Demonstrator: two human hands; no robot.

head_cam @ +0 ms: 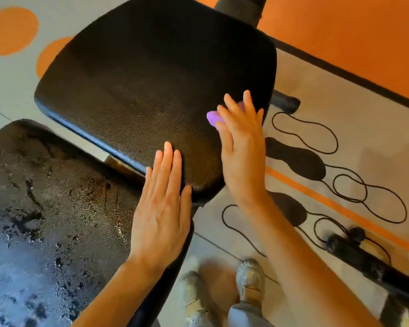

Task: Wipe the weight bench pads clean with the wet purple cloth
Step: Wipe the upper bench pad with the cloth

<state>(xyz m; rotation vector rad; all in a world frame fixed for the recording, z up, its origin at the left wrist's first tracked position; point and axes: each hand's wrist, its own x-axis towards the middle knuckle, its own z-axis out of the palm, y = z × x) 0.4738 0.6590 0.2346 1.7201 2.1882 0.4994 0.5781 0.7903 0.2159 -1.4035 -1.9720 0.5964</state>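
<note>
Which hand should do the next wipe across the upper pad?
Right. The right hand already presses the purple cloth flat against the upper pad; the left hand rests bare on the pad's near edge.

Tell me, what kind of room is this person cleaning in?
Probably a gym or home workout room. The black padded weight bench pad being wiped, a second, worn pad beside it, and a skipping rope lying looped on the floor all point that way.

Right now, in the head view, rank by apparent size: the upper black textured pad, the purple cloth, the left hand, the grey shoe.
1. Upper black textured pad
2. Left hand
3. Grey shoe, partly hidden
4. Purple cloth, mostly covered by the right hand
</note>
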